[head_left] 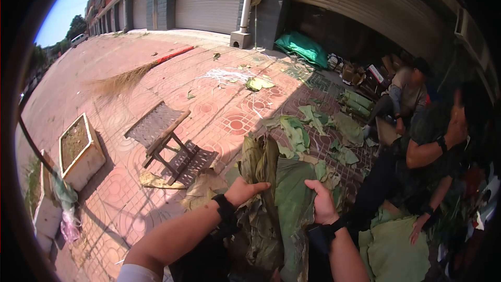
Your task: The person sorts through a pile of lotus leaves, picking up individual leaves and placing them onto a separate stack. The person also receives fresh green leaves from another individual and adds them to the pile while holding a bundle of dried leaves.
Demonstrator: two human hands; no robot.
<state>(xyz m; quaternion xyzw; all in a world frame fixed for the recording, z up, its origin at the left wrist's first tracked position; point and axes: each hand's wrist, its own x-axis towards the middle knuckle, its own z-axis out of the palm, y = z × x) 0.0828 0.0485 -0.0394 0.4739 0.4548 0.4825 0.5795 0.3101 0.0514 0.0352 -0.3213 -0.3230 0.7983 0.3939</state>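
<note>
My left hand (244,190) is closed around a crumpled, folded brown leaf (259,164), with the thumb lying across its front. Beside it, my right hand (322,202) pinches the right edge of a broad green leaf (292,190) between thumb and fingers. The two leaves lie against each other in front of my body and hang down toward my lap. Their lower ends are partly lost in shadow. Dark bands circle both my wrists.
A low woven stool (159,125) stands ahead left, near white planter boxes (86,149) and a straw broom (128,77). Loose leaves (295,133) litter the tiles. Two people sit at right; one person's hand (417,228) touches a stack of green leaves (396,250). Behind lies a green sack (302,48).
</note>
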